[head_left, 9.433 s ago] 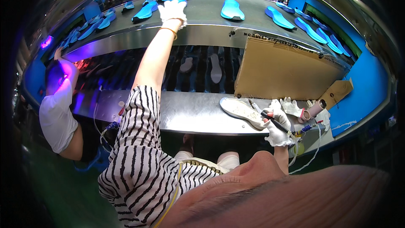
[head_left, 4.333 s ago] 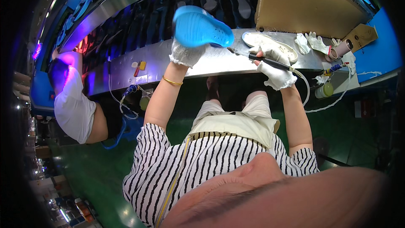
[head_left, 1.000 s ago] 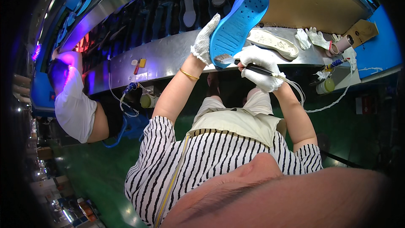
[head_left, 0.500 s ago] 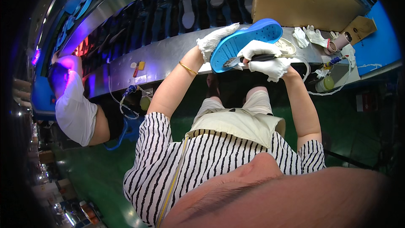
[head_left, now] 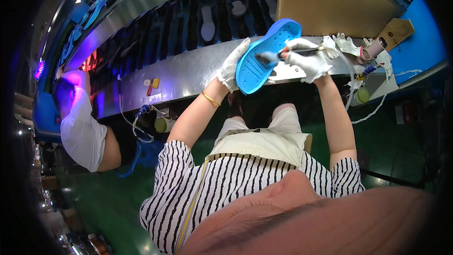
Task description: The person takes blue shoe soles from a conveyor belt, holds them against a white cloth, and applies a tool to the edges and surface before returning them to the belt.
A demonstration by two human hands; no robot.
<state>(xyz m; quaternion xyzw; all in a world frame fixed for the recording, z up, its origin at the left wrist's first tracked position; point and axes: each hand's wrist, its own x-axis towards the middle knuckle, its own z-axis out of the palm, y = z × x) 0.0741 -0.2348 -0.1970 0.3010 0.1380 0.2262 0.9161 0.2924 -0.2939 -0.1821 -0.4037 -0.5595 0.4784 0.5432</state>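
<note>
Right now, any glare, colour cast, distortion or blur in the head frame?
Head view: bright glare on the metal ledge, strongest near the blue sole; purple light tints the upper body of the co-worker at far left; fisheye bends the ledge and the corners fall to black; the brush tip looks a bit soft, possibly motion, can't tell.

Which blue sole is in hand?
The blue sole in the left hand, with the brush in the right hand at its face. The other blue soles lie apart from both hands, at the picture's upper left and upper right.
</note>
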